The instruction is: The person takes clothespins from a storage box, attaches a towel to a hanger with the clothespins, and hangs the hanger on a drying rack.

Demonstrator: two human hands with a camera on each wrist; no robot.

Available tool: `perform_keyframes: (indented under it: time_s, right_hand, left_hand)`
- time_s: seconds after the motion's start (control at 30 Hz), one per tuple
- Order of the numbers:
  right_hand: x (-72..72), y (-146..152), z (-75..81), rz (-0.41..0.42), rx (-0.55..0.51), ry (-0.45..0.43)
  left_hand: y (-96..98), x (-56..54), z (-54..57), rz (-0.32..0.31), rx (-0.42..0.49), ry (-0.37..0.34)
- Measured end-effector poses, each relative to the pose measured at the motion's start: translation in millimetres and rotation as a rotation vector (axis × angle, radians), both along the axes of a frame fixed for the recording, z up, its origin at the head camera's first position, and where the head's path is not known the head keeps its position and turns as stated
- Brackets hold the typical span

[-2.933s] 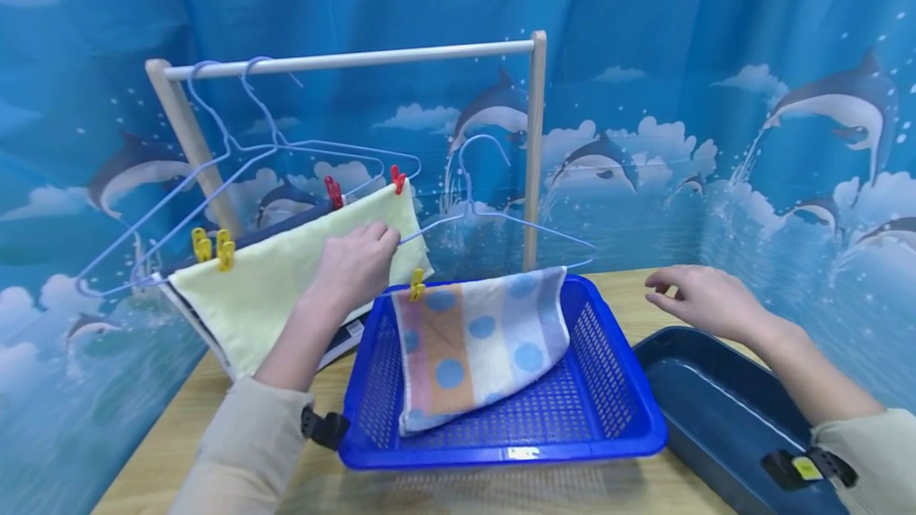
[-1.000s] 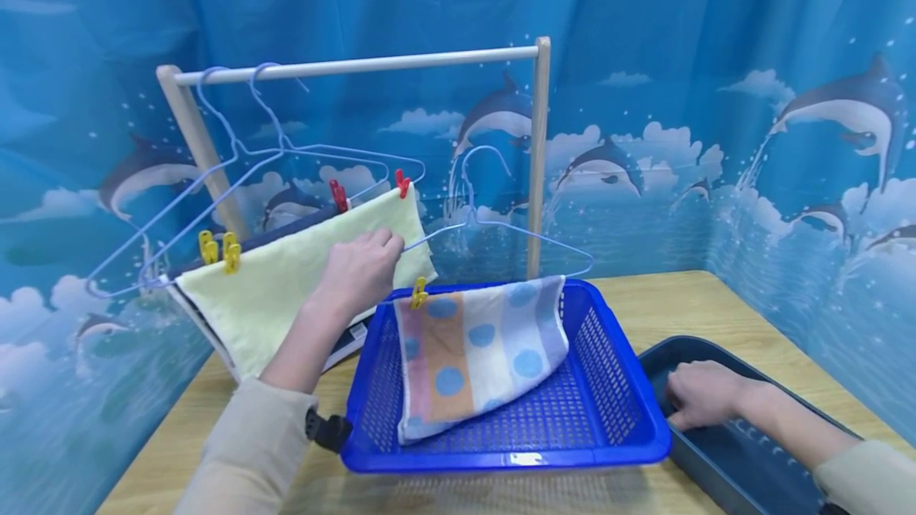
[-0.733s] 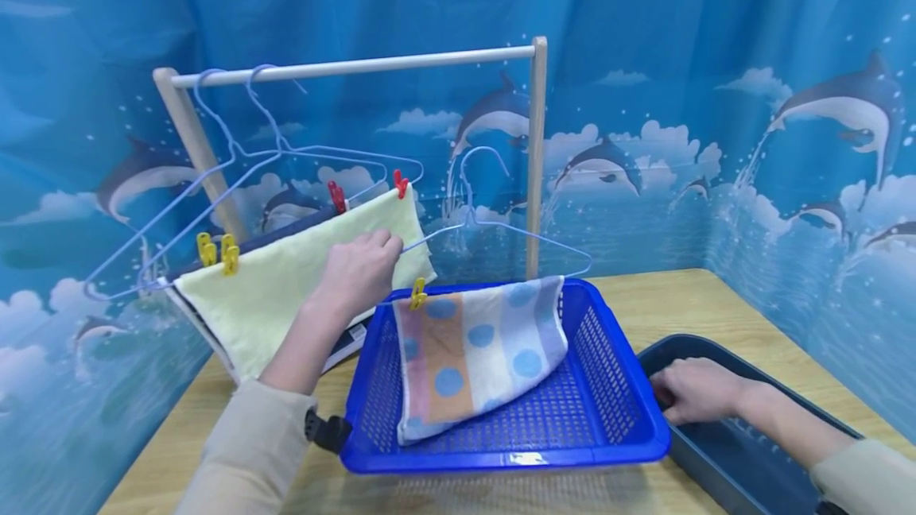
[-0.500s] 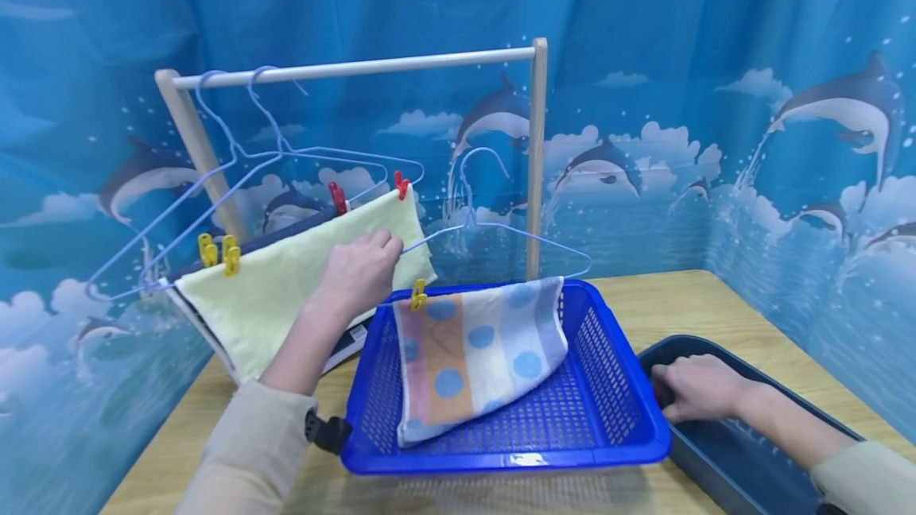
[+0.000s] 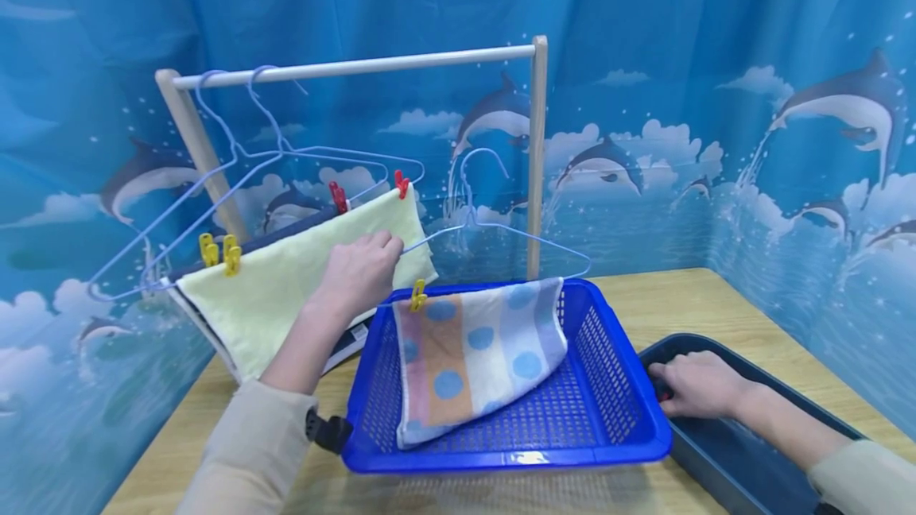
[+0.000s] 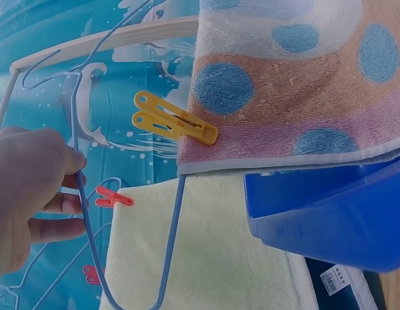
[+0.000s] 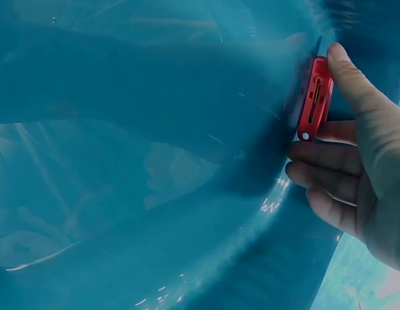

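My left hand point(image 5: 361, 272) grips the arm of a blue wire hanger point(image 5: 470, 217), its thumb against the wire in the left wrist view. A dotted, striped towel point(image 5: 494, 340) hangs from this hanger over the blue basket point(image 5: 504, 459). One yellow clothespin point(image 5: 418, 295) clips the towel's left top corner; its right top corner carries none. Inside the dark tray point(image 5: 751, 459), at its left wall, my right hand point(image 5: 697, 384) pinches a red clothespin point(image 7: 316, 100) between thumb and fingers.
At the left, a rack point(image 5: 358, 67) bears two more hangers. A pale yellow towel point(image 5: 272, 304) and a dark one behind it are clipped there with yellow pegs point(image 5: 231, 254) and red pegs point(image 5: 401, 183). A dolphin-print curtain point(image 5: 644, 38) stands behind the wooden table point(image 5: 665, 300).
My right hand has come down from above the table into the dark tray, and a red clothespin now shows at its fingers. The left hand stays on the hanger.
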State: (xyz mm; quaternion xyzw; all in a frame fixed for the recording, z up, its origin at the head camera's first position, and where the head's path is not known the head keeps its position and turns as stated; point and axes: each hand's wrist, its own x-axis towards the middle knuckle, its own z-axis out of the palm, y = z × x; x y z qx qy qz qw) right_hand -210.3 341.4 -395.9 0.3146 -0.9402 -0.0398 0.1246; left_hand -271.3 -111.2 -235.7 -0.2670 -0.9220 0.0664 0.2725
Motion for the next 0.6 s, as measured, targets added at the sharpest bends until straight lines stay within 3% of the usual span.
perform_keyframes:
  time_s: [0.3,0.6]
  right_hand:
    - [0.1,-1.1,0.6,-0.04,0.005,-0.021]
    - [-0.4,1.1,1.9,-0.017,0.021,-0.004]
  left_hand:
    - [1.5,-0.7,-0.2,0.007,-0.002,-0.009]
    - [1.0,-0.7,0.4,0.006,0.0,-0.013]
